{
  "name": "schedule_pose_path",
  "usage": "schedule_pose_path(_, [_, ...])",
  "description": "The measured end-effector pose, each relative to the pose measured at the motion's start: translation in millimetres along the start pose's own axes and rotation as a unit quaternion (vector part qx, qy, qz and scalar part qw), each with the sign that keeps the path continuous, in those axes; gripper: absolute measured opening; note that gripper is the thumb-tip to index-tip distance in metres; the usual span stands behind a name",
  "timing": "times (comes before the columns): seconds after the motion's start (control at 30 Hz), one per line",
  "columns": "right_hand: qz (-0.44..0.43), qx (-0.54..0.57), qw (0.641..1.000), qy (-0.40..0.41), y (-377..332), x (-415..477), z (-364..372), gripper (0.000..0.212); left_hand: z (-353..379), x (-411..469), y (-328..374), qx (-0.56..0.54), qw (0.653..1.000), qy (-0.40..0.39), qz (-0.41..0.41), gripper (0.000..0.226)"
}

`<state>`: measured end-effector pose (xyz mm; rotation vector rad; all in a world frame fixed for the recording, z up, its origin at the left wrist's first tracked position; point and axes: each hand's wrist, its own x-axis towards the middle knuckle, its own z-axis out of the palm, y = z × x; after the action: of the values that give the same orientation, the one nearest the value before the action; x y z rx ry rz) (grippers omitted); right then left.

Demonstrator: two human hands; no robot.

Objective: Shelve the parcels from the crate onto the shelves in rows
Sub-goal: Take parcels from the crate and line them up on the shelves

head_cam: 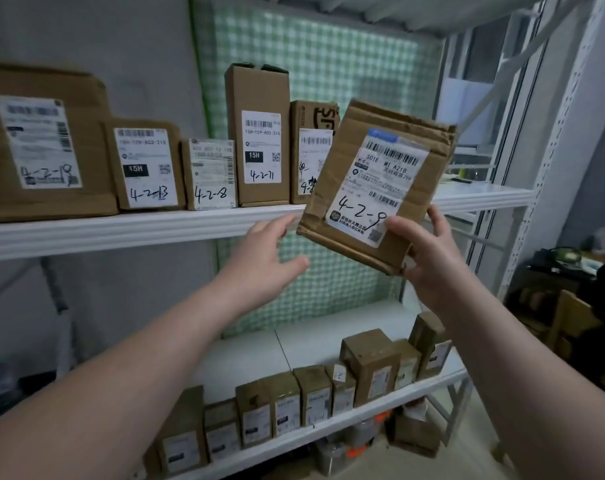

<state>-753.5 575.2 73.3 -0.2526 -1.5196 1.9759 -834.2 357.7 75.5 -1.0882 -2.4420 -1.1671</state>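
My right hand (429, 268) is clamped on the bottom right corner of the parcel (373, 157). My thumb (396, 226) is on the front by the label, and my other fingers are wrapped round the back and side. My left hand (270, 251) is open with its fingers spread. It is just beside the bottom left corner of the parcel, and I cannot tell if it touches. So the right hand is the one carrying the parcel. The parcel is up in the air in front of the top shelf (121, 230), not resting on it yet. It is tilted, with its top leaning to the right, and its label says 4-2-9 and faces me. It hides part of the last box (311, 133) in the row, which stands next to a tall box (259, 140). Bare white shelf (484, 195) shows to the right of that last box, behind the parcel and a little to its right. I think the parcel needs to be stood up straight and pushed back and right into that spot. The lower shelf (259, 355) has its own row of small boxes along the front.
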Motion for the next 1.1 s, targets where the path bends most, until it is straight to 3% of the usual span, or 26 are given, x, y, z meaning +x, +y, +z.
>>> schedule_pose_path(0.17, [-0.038, -0.012, 0.999, 0.021, -16, 60, -25, 0.095, 20, 48, -3, 0.072, 0.997, -0.008, 0.03, 0.057])
schedule_pose_path(0.4, [-0.061, -0.029, 0.998, -0.011, -16, 161, -56, 0.098, 58, 112, -7, 0.16, 0.986, 0.024, 0.033, 0.059])
schedule_pose_path(0.67, [-0.056, -0.067, 0.989, -0.122, -9, 248, -77, 0.096, 114, 165, 3, 0.238, 0.971, 0.029, -0.01, 0.062])
schedule_pose_path(0.83, [-0.046, -0.089, 0.974, -0.202, -8, 280, -80, 0.108, 138, 176, 6, 0.26, 0.965, 0.023, -0.04, 0.066])
schedule_pose_path(0.9, [-0.05, -0.106, 0.969, -0.217, -5, 286, -79, 0.1, 144, 178, 7, 0.259, 0.965, 0.013, -0.045, 0.067])
schedule_pose_path(1.0, [-0.072, -0.13, 0.964, -0.221, 2, 291, -79, 0.07, 150, 180, 8, 0.28, 0.959, 0.003, -0.052, 0.068])
schedule_pose_path(1.03, [-0.079, -0.14, 0.963, -0.217, 6, 292, -78, 0.072, 152, 181, 8, 0.292, 0.955, 0.0, -0.054, 0.069])
schedule_pose_path(1.1, [-0.085, -0.165, 0.964, -0.192, 10, 291, -74, 0.095, 154, 184, 8, 0.317, 0.946, -0.01, -0.065, 0.069])
